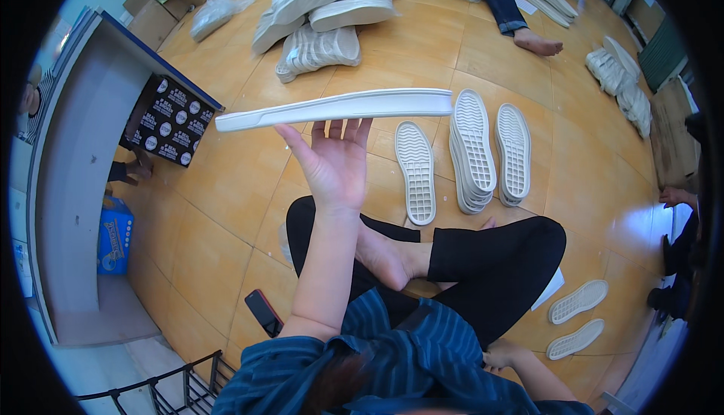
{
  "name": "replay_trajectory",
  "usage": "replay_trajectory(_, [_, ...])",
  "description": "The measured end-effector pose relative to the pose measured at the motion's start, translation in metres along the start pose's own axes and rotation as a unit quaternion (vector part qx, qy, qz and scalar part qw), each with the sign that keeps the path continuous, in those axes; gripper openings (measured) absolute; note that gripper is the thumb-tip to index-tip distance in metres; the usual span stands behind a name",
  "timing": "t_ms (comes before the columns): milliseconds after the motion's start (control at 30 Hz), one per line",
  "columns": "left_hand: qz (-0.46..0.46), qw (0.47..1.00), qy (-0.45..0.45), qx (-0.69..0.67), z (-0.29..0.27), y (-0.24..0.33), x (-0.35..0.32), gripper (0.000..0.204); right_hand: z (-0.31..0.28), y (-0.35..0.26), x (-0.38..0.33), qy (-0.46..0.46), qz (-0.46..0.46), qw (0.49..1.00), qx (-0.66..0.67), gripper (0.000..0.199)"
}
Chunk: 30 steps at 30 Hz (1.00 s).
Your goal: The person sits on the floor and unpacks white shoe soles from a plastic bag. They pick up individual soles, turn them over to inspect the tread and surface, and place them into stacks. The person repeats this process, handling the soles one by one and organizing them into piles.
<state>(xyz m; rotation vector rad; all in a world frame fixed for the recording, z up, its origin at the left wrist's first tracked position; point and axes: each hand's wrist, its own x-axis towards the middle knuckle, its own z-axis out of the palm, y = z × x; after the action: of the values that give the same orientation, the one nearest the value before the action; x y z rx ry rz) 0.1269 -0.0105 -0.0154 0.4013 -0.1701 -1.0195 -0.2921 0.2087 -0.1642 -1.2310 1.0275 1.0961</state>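
A white shoe sole (339, 107) is held up side-on above the floor by my left hand (339, 162). Its fingers go up behind the sole, and the thumb stands apart near the lower edge. Low beside my hip, my right hand (504, 355) rests against my clothing; its fingers are partly hidden, and I cannot tell what they do. Past my crossed legs lie a single sole (415, 174), a stack of soles (473, 151) and another small pile of soles (513, 155), tread side up.
Bagged soles (324, 19) are heaped at the far side, near another person's leg (498, 0). Two soles (578, 302) lie at right. A phone (263, 313) sits by my left elbow. At left are a patterned black box (170, 121) and a blue package (115, 235).
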Motion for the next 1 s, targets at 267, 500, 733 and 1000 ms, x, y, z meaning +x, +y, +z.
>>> replay_trajectory(267, [-0.018, 0.999, -0.002, -0.038, 0.000, -0.007, -0.004, 0.102, 0.044, 0.012, 0.015, 0.295, -0.062, 0.936, -0.185, 0.065])
replay_trajectory(500, [-0.087, 0.993, 0.014, -0.076, 0.000, -0.018, 0.001, 0.102, 0.059, 0.009, 0.016, 0.455, -0.148, 0.866, -0.142, 0.039])
replay_trajectory(733, [-0.162, 0.986, 0.000, -0.049, -0.006, -0.027, 0.018, 0.076, 0.051, 0.017, 0.012, 0.501, -0.248, 0.805, -0.198, 0.036])
replay_trajectory(1000, [-0.268, 0.937, -0.151, -0.163, -0.009, -0.036, 0.016, 0.062, 0.050, 0.028, 0.020, 0.528, -0.330, 0.756, -0.201, 0.033])
